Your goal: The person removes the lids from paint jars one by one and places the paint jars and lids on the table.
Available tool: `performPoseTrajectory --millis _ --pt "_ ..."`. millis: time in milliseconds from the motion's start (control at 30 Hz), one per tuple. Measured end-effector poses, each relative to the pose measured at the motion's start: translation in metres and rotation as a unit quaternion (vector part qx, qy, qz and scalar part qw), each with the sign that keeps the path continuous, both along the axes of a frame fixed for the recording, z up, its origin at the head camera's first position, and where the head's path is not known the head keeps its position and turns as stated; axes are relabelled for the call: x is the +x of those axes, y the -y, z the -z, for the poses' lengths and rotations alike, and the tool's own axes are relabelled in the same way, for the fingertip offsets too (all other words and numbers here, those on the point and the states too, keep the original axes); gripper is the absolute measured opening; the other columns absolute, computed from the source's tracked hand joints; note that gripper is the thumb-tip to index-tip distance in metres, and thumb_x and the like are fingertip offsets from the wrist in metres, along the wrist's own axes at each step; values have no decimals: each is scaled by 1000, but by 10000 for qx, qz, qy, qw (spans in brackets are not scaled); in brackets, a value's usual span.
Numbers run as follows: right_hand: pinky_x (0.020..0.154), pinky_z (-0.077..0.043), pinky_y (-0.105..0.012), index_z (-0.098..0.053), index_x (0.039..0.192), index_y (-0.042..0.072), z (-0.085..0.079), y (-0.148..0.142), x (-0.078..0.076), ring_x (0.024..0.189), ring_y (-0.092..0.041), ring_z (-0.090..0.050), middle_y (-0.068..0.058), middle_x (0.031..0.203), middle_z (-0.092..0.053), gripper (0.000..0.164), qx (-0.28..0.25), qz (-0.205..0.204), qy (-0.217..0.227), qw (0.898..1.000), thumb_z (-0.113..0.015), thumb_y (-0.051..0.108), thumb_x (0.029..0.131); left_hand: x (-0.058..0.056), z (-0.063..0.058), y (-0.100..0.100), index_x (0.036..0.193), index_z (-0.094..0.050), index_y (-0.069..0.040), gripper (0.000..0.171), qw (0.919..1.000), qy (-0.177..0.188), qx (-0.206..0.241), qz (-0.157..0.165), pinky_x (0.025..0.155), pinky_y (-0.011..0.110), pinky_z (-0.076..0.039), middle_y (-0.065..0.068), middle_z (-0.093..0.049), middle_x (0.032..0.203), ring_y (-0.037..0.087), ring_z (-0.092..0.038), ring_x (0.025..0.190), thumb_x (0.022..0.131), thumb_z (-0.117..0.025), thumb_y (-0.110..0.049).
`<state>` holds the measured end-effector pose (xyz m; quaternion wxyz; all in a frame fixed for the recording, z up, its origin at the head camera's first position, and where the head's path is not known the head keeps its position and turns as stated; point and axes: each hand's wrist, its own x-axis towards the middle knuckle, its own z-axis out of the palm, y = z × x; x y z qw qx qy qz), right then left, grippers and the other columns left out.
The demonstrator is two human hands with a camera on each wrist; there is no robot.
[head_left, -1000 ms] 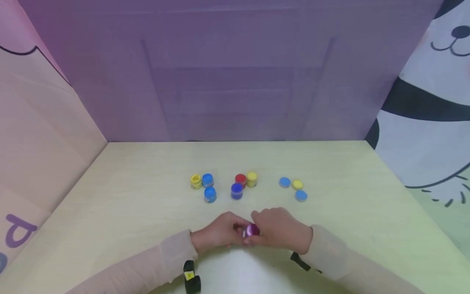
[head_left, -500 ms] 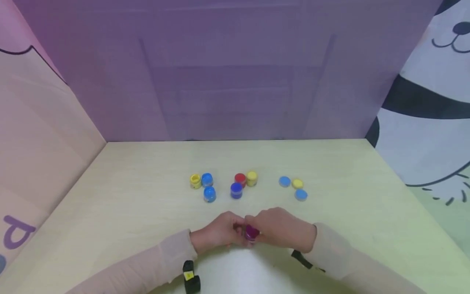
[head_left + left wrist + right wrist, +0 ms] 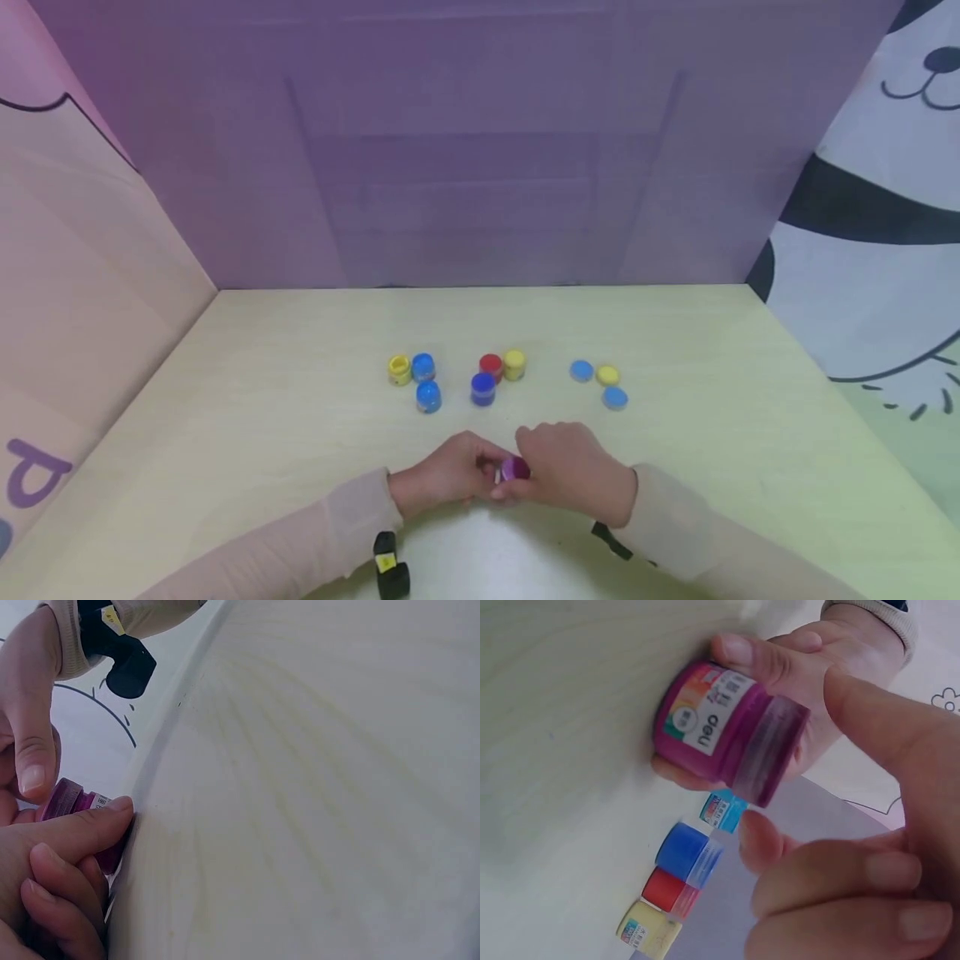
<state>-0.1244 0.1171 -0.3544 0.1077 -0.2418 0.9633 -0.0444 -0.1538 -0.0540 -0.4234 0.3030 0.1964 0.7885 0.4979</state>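
Observation:
My left hand (image 3: 450, 471) holds a small magenta paint jar (image 3: 712, 724) just above the table, thumb on one side and fingers on the other. In the right wrist view the jar lies tilted on its side, its label facing the camera and its ridged lid (image 3: 772, 750) on. Around that lid my right hand (image 3: 577, 467) is spread, thumb and bent fingers apart from it with a gap showing. From the left wrist view, the right thumb (image 3: 34, 776) hovers close beside the lid; most of the jar is hidden behind the left thumb.
Beyond the hands stand an uncapped yellow jar (image 3: 400, 369) and two blue jars (image 3: 429, 397). Centrally, a red jar (image 3: 491, 367), a pale yellow jar (image 3: 514, 365) and a dark blue jar (image 3: 483, 389) cluster. Two blue lids (image 3: 615, 398) and a yellow lid (image 3: 607, 376) lie right.
The right hand turned over the jar's lid half a second ago, fingers closer in, and has since swung back and spread. My left hand keeps its hold, and the other jars have not moved.

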Motion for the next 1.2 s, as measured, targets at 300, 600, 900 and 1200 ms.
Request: performPoseTrajectory --millis 300,600,900,1200 --pt "47 -32 -21 -52 69 13 5 4 -1 48 -9 -40 3 55 -44 43 20 350 329 9988 -67 52 81 1 0 -2 96 -74 -23 21 10000 -10 -77 -27 44 17 -35 -4 -53 61 8 -43 47 80 -73 -10" --pt "48 -37 -20 -54 79 14 2 2 -3 51 -8 -43 5 59 -46 33 44 -126 272 9995 -71 42 81 0 0 -2 102 -73 -23 28 10000 37 36 -14 45 18 -34 -3 -54 62 8 -43 48 77 -75 -10" --pt "56 -40 -17 -58 89 19 -8 -7 -8 57 -5 -46 8 68 -58 19 -41 -1065 195 9941 -74 21 79 0 0 -1 100 -73 -22 26 9997 -31 224 86 46 19 -35 -4 -57 64 9 -44 48 76 -78 -15" --pt "48 -34 -19 -54 84 16 -6 -6 -4 52 -7 -40 6 60 -48 32 -111 -430 302 9986 -73 40 78 1 0 0 99 -74 -23 25 9999 46 138 35 45 19 -35 -3 -54 62 10 -43 49 76 -77 -13"
